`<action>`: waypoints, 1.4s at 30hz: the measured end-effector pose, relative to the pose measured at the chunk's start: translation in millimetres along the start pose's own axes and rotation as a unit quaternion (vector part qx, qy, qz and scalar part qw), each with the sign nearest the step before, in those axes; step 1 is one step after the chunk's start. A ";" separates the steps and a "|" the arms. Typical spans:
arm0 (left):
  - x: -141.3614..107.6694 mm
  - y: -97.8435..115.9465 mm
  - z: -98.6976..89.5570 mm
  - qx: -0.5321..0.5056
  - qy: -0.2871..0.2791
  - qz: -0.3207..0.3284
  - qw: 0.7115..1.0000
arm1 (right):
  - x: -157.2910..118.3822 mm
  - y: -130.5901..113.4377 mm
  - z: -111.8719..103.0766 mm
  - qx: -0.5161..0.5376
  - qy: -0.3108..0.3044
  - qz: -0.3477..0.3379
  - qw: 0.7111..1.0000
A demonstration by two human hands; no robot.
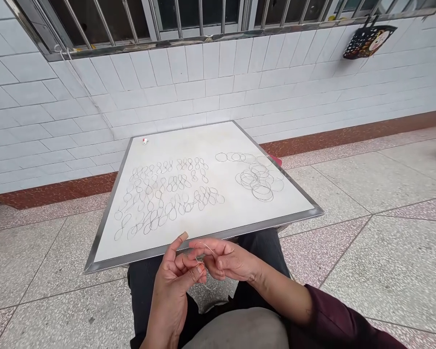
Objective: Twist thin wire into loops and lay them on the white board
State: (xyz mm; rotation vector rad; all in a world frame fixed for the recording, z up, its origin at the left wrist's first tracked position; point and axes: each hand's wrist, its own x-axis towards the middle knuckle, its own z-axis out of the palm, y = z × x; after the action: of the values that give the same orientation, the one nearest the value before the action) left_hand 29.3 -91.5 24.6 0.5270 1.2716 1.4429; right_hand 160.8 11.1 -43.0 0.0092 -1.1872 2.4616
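Note:
A thin wire loop [211, 289] is held between my two hands, over my lap in front of the table's near edge. My left hand [179, 274] pinches it between thumb and fingers, with a tan covering on the tip of the raised index finger. My right hand [232, 259] grips the loop's other side, thumb against the fingers. On the white tabletop [218, 140], several rows of wire figure-eights [172, 211] lie at the left and middle. Loose round wire rings [262, 193] overlap in a pile at the right.
A small white and red item [145, 141] sits at the table's far left corner. The metal-edged table stands near a tiled wall [189, 92] below a barred window. A dotted bag [369, 41] hangs at the upper right.

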 end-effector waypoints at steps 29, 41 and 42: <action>-5.2 -6.2 10.4 0.094 0.011 0.041 0.995 | -5.0 -19.2 23.5 -0.051 0.128 0.015 0.990; 0.1 -4.9 0.2 0.019 -0.018 -0.022 0.999 | -6.1 -17.7 18.5 -0.078 0.120 0.001 0.990; 0.4 -4.7 -0.4 0.023 -0.018 -0.019 0.999 | -6.2 -17.0 17.6 -0.080 0.128 0.004 0.989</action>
State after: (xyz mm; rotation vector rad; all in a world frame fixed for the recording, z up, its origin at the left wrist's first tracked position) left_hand 30.8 -92.1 20.1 0.5543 1.2817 1.3709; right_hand 169.8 5.0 -20.1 -0.3475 -1.2650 2.2833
